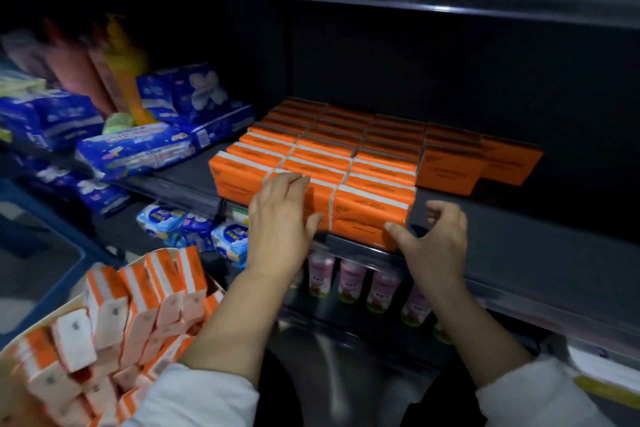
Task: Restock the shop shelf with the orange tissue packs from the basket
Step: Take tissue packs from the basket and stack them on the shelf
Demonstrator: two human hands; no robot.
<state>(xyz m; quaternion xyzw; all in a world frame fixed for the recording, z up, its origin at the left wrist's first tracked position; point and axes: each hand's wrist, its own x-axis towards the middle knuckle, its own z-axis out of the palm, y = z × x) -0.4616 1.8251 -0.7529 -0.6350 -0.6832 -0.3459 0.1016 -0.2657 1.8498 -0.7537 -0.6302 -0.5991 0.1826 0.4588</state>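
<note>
The orange tissue packs (332, 146) are standing in neat rows on the dark shelf (519, 236), just right of the blue packages (138, 149). The left hand (280, 218) is holding the middle pack (320, 198) of the near row, its fingers bending over the top edge and its thumb lying on the front face. The right hand (436, 243) is hovering just right of the near right pack (367, 215), loosely curled and holding nothing; only its thumb is touching the pack's low corner. More packs are lying in the basket (45, 319) at the near left. Pink bottles (351, 277) are standing below.
</note>
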